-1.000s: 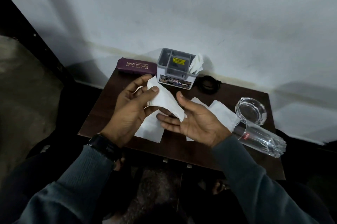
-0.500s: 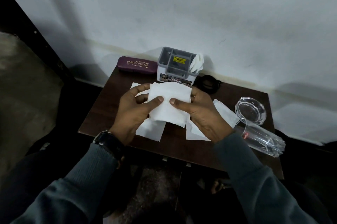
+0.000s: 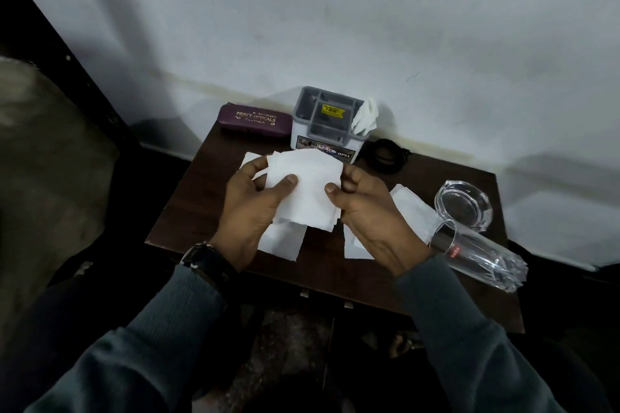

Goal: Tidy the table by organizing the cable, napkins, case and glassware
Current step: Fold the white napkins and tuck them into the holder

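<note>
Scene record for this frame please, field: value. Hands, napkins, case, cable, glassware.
left hand: pinches left edge of held napkin
right hand: pinches its right edge
left table napkin: flat, partly under the hands
right table napkin: flat, partly under right hand
organizer: back of table, stuffed napkin in its right compartment
spectacle case: shut, left of organizer
cable: coiled, right of organizer
ashtray: upright, right side
tumbler: on its side, front of ashtray
</note>
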A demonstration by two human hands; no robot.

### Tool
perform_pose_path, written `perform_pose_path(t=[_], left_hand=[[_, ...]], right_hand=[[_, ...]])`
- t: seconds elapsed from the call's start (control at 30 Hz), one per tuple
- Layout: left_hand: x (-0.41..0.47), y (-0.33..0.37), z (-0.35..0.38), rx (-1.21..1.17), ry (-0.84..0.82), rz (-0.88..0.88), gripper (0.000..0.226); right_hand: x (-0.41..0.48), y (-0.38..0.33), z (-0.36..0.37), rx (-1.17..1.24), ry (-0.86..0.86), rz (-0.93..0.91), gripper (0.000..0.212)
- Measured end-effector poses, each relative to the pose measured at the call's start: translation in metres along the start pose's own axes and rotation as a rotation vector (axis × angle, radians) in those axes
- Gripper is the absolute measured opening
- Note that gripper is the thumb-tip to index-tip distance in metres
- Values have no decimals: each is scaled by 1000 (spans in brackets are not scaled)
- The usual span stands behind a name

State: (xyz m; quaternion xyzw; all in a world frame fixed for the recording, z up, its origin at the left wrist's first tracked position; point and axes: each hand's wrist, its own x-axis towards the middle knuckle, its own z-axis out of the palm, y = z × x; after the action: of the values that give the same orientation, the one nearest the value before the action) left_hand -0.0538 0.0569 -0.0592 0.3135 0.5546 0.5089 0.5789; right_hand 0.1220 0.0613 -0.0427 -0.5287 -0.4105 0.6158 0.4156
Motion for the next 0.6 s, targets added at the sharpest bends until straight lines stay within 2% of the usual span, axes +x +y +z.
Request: perform_pose_path(t=[0.1, 0.23, 0.37, 0.6], left_hand=[[1, 1, -1, -11, 5, -9, 35], [-1, 0, 0, -12, -44, -23, 51], [-1, 0, 1, 1, -109, -19, 55], [-2, -2, 2, 39, -134, -24, 38]], right_hand=[[-3, 0, -2, -45, 56, -40, 29], [-7, 0, -3, -40, 87, -73, 21], [-9, -3, -5, -40, 97, -79, 25], [-12, -5, -8, -13, 96, -40, 18]])
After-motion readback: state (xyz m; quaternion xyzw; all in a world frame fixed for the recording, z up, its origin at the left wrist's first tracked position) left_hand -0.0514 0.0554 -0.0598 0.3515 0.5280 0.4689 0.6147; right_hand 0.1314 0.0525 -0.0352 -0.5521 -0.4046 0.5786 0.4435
